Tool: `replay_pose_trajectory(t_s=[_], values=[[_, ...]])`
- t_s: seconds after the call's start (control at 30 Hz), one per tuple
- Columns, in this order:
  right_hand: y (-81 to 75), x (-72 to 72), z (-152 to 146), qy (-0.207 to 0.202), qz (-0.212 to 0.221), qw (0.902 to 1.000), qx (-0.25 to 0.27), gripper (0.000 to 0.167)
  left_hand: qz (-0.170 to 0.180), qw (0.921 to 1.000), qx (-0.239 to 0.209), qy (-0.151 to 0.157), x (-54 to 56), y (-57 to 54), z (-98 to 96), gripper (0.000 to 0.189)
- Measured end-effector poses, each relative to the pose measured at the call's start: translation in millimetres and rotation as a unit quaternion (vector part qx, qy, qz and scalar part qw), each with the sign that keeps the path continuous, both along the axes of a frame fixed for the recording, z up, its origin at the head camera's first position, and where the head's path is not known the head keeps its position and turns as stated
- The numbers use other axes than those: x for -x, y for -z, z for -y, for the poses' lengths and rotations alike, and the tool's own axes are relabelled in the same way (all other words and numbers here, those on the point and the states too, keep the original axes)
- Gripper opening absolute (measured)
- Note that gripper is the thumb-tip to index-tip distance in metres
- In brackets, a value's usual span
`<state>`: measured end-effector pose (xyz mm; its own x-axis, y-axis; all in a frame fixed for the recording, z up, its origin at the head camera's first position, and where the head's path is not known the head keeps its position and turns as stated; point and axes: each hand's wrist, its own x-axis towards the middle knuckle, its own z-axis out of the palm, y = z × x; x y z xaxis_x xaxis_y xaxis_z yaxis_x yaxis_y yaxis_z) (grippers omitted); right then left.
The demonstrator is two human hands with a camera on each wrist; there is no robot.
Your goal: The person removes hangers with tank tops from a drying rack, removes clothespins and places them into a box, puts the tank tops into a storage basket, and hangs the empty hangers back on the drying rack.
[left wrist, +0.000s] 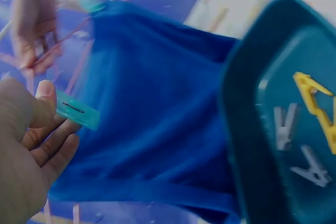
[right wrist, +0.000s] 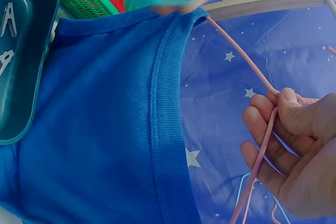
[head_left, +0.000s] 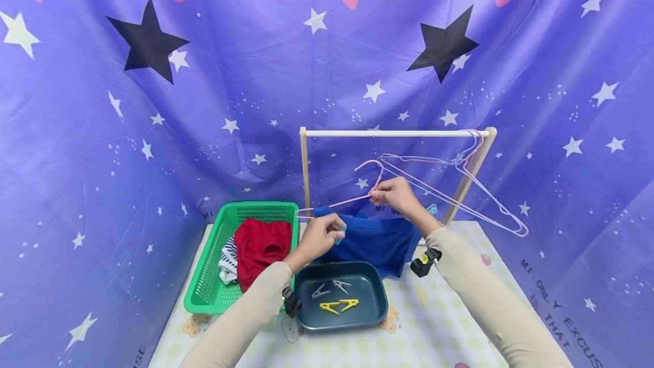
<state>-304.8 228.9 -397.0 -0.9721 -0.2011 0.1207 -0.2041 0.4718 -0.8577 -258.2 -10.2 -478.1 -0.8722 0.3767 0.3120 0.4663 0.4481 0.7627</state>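
My right hand pinches a pink clothes hanger at the neck below its hook. From the hanger's lower part hangs a blue garment, its waistband uppermost. A light-blue clothespin sits at the garment's right end. Between the thumb and fingers of my left hand is a teal clothespin, near the garment's left top corner. In the right wrist view that clothespin is blurred, and I cannot tell whether it touches the cloth.
A dark tray holding grey and yellow clothespins stands in front of the garment. At left, a green basket contains a red garment and striped cloth. Behind is a rack, with other hangers at its right end.
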Motion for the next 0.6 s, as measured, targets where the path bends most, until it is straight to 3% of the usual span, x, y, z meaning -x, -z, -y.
replay_pose_trajectory(t_s=[0.17, 0.3, 0.43, 0.6], values=[[-0.1, -1.3, 0.8, 0.005, -0.003, 0.9999, -0.011, 0.019, -0.012, 0.996, 0.086, 0.022, -10.3, 20.7, -13.3, 0.009], [0.4, -1.1, 0.8, 0.008, -0.005, 0.9999, -0.014, 0.019, -0.07, 0.9837, 0.16, 0.043, -14.6, 37.8, -22.1, 0.012], [1.1, -0.3, 1.2, 0.012, -0.008, 0.9997, -0.018, 0.018, -0.14, 0.9598, 0.236, 0.061, -16.1, 53.2, -32.3, 0.013], [1.8, -0.7, 2.3, 0.014, -0.005, 0.9997, -0.022, 0.018, -0.211, 0.9129, 0.337, 0.091, -17.9, 68.7, -46.8, 0.012]])
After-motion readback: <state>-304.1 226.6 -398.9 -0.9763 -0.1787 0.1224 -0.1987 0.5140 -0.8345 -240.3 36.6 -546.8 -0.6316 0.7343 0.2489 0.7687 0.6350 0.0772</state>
